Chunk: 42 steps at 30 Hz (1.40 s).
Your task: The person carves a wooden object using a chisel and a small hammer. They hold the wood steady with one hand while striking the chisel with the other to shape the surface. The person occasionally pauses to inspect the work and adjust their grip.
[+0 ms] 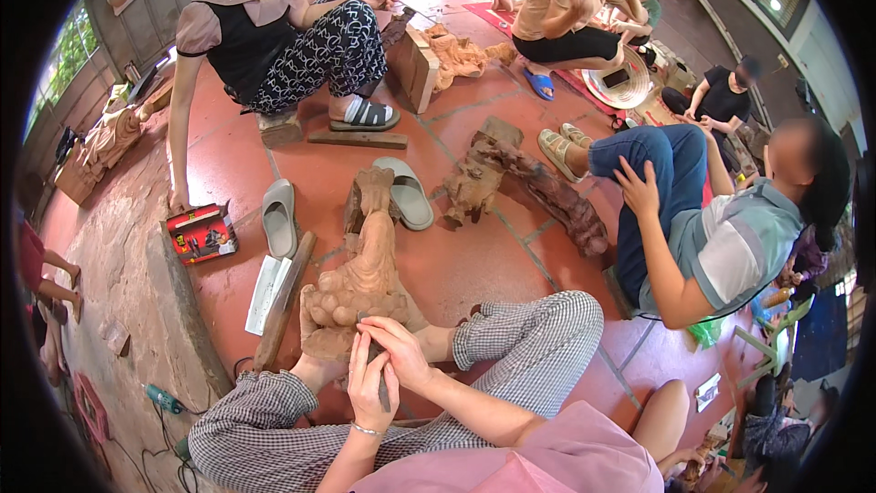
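Note:
A light-brown wood carving [372, 251] lies between my bare feet, with a cluster of rounded knobs at its near end. My left hand [370, 391] and my right hand [401, 353] come together at that near end. Both are closed around a slim grey tool [384, 394], which shows below the left fingers. A dark tip sticks out past the fingertips against the knobs. The fingers cover most of the tool, so its exact kind cannot be made out.
Left of the carving lie a wooden bar [285, 301], a white strip [266, 294] and a grey slipper [279, 217]; another slipper [407, 194] is beyond it. A red box [201, 234] sits farther left. A dark gnarled carving [547, 196] lies ahead right. People sit around.

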Each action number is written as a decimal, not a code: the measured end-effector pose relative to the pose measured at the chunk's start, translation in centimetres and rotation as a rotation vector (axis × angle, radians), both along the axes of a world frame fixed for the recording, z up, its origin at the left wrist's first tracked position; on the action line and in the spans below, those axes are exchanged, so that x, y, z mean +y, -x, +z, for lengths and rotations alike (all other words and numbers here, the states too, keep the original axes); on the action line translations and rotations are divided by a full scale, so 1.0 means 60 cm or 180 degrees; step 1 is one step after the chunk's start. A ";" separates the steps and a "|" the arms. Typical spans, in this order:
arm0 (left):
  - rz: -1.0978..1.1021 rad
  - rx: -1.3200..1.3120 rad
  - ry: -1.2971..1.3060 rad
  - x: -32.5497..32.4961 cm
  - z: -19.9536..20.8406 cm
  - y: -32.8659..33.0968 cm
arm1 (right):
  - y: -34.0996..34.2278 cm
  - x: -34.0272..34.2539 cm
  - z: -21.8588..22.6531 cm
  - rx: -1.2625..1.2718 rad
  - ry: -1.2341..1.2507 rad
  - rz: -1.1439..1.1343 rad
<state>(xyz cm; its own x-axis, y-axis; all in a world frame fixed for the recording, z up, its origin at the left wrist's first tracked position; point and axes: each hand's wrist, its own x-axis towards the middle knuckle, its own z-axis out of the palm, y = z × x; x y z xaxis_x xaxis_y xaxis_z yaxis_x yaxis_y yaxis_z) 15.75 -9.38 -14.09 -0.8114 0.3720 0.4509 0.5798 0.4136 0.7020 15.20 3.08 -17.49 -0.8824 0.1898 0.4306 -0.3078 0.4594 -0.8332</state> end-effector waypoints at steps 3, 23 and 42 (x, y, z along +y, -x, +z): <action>0.0081 0.0037 0.0039 -0.001 -0.016 0.005 | 0.007 -0.004 0.003 0.0044 -0.0008 -0.0074; 0.0058 -0.0268 -0.0420 -0.007 -0.012 0.003 | 0.260 0.251 0.247 -0.0140 0.0066 -0.0342; 0.0052 -0.0388 -0.0548 -0.004 0.001 0.004 | 0.013 0.207 -0.049 -0.3603 -0.1524 0.1140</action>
